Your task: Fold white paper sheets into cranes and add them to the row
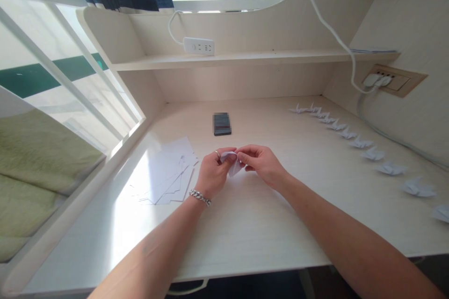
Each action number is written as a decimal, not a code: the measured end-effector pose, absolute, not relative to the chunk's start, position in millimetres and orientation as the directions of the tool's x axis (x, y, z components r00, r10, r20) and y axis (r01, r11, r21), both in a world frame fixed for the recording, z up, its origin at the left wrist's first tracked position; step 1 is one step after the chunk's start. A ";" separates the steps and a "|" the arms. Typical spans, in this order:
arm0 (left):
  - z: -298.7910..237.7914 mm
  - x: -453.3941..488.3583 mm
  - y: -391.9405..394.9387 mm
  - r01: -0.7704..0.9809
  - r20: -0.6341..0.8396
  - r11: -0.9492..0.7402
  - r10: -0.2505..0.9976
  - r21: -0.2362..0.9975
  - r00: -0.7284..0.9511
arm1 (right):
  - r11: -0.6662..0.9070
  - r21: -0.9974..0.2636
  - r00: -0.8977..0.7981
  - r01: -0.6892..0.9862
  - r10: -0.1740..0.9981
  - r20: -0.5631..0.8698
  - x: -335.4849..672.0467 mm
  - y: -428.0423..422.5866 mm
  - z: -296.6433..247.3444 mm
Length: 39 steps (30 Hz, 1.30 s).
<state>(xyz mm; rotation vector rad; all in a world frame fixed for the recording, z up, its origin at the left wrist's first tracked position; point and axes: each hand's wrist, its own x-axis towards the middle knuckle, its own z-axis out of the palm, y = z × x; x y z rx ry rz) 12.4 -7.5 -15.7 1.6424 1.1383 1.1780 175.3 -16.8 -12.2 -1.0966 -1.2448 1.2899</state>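
Because the top of the black box (221, 124) is blurred into small squares, any words on it cannot be read. It lies on the desk (245, 229) just past the hands.

Both arms reach in from the near edge, and the two hands meet close to the middle. The left hand (214, 173) holds one small folded paper (235, 168), with its thumb pressed on top. It wears one ring (217, 153), and one chain (199, 197) is around the wrist. The right hand (263, 161) pinches the same paper from the other side, thumb and fingers close together.

To the left lie flat sheets (168, 168), piled so I cannot count them all. On the right, about eleven white birds (391, 168) make a long row; the far ones crowd together. One power strip (199, 46) sits on the shelf (245, 59). Two plugs (372, 80) are in the wall.
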 end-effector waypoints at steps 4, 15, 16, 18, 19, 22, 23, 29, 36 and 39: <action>-16.1 11.5 -6.5 0.222 0.269 -0.301 0.949 0.927 0.165 | 0.039 -0.997 -0.096 -0.061 0.994 0.045 174.7 -15.9 -13.0; -12.6 12.8 -6.8 0.205 0.184 -0.220 0.966 0.954 0.180 | 0.223 -0.971 -0.061 0.086 0.974 0.219 175.7 -12.5 -22.1; -12.0 12.5 -6.9 0.193 0.162 -0.196 0.971 0.961 0.177 | 0.242 -0.961 -0.047 0.132 0.970 0.237 175.8 -13.5 -20.7; -10.8 12.0 -7.3 0.168 0.120 -0.153 0.974 0.974 0.190 | 0.264 -0.944 -0.029 0.196 0.964 0.264 175.7 -15.7 -17.3; -10.1 11.8 -7.5 0.163 0.105 -0.139 0.974 0.977 0.201 | 0.268 -0.940 -0.022 0.213 0.963 0.270 175.7 -16.7 -15.6; -9.0 11.9 -7.9 0.214 0.107 -0.147 0.976 0.966 0.188 | 0.266 -0.931 -0.012 0.248 0.962 0.272 175.1 -18.8 -12.4; -9.0 12.2 -7.7 0.242 0.120 -0.160 0.978 0.957 0.171 | 0.266 -0.927 -0.009 0.263 0.962 0.273 174.8 -19.3 -12.1; -11.8 13.8 -7.1 0.290 0.191 -0.223 0.972 0.931 0.133 | 0.232 -0.936 0.028 0.264 0.968 0.248 172.1 -19.0 -15.7; -12.6 13.0 -7.1 0.320 0.201 -0.227 0.973 0.920 0.111 | 0.202 -0.960 -0.014 0.192 0.979 0.203 171.8 -17.5 -17.0; -11.7 13.0 -6.9 0.263 0.177 -0.207 0.975 0.942 0.135 | 0.224 -0.954 -0.016 0.200 0.974 0.226 171.9 -18.4 -16.4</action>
